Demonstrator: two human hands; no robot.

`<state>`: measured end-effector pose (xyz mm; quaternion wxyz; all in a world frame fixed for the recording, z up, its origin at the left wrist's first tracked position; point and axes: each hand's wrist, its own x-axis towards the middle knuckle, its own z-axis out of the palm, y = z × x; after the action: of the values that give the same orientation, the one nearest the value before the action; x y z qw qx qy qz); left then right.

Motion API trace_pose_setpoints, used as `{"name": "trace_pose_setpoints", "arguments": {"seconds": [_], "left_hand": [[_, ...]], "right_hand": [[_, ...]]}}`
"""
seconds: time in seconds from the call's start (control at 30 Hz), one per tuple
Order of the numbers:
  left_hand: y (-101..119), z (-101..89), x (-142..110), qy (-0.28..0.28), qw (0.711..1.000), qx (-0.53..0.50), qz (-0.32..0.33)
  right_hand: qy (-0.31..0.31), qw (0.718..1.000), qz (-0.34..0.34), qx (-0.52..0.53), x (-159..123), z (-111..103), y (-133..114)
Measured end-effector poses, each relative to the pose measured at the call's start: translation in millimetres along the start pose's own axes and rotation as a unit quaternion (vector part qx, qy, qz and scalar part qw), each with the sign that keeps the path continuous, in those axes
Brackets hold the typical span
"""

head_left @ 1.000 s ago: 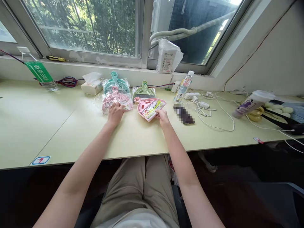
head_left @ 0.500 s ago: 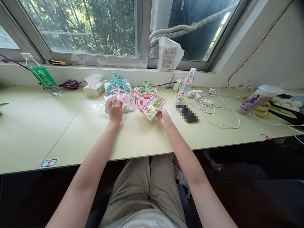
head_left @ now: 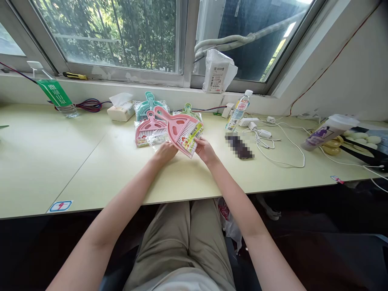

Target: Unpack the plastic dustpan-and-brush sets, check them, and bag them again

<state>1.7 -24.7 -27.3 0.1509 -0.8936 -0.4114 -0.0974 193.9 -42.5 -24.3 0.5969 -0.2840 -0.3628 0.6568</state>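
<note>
A pink dustpan (head_left: 173,125) with a small white-bristled brush and a printed label card is raised over the table, its handle pointing up and left. My right hand (head_left: 205,150) pinches its lower right corner. At its lower left edge is my left hand (head_left: 165,152), whose fingers are largely hidden behind the dustpan. Just left of it lies a second pink dustpan set (head_left: 150,127), with crinkled clear plastic (head_left: 158,138) near my left hand. Behind are a teal dustpan set (head_left: 149,106) and a green one (head_left: 188,109), both in clear wrapping.
On the table (head_left: 121,169) are a tissue pack (head_left: 121,108), a green-labelled bottle (head_left: 57,97), a second bottle (head_left: 239,111) and a pixelated dark object (head_left: 239,146). White cables (head_left: 298,149) and a tilted cup (head_left: 329,131) lie to the right. A yellow-handled tool (head_left: 75,76) rests on the sill.
My left hand has left the second pink dustpan set and moved right, to the lower edge of the raised dustpan. That dustpan has shifted left and up, with my right hand still on it.
</note>
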Motion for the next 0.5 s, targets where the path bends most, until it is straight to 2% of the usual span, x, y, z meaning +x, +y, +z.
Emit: {"name": "trace_pose_setpoints", "arguments": {"seconds": [0.2, 0.33, 0.43, 0.5], "left_hand": [[9, 7.3, 1, 0.074, 0.994, -0.085, 0.004], [15, 7.4, 1, 0.078, 0.989, -0.125, 0.014], [15, 5.5, 1, 0.077, 0.992, -0.101, -0.021], [13, 4.3, 0, 0.085, 0.993, -0.086, -0.013]], "right_hand": [[-0.028, 0.999, -0.001, -0.017, -2, 4, 1], [-0.019, 1.000, -0.017, -0.007, -2, 2, -2], [-0.011, 1.000, -0.024, 0.008, -1, 1, -3], [0.002, 0.999, -0.032, 0.011, 0, -1, -2]]}}
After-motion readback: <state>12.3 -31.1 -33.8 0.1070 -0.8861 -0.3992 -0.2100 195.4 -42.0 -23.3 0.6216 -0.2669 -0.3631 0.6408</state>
